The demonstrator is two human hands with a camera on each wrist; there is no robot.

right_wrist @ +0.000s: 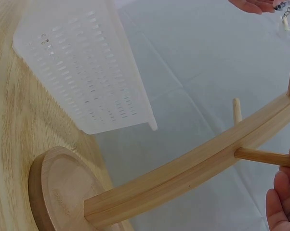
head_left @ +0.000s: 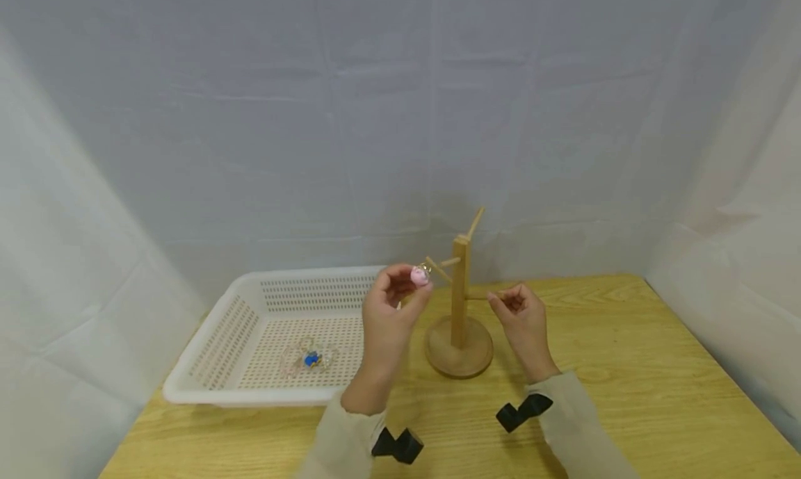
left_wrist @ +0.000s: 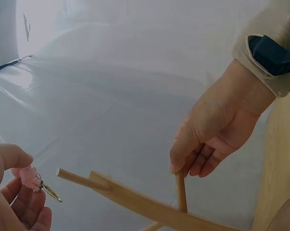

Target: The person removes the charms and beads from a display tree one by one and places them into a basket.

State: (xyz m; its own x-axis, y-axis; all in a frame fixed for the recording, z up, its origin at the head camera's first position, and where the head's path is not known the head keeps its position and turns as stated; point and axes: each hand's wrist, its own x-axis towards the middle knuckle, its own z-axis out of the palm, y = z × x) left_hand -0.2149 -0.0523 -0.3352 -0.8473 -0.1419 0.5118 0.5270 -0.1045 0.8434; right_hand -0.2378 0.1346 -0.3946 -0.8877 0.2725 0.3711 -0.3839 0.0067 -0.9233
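Observation:
My left hand (head_left: 384,315) pinches a keychain with a pink charm (head_left: 420,276) between thumb and fingers. Its gold metal ring (left_wrist: 51,193) sticks out toward a peg (left_wrist: 80,179) near the top of a wooden peg stand (head_left: 459,305), apart from the peg in the left wrist view. On the stand's other side, my right hand (head_left: 526,326) grips the end of a lower side peg (head_left: 478,296). The stand is upright on its round base (right_wrist: 63,192), and no keychain is visible on its pegs.
Left of the stand sits a white perforated plastic basket (head_left: 200,394). Inside lie a blue trinket (head_left: 312,359) and some clear or pale pieces, hard to make out. Beneath is a wood-grain table (head_left: 601,347), with white sheeting (head_left: 400,117) behind and at both sides.

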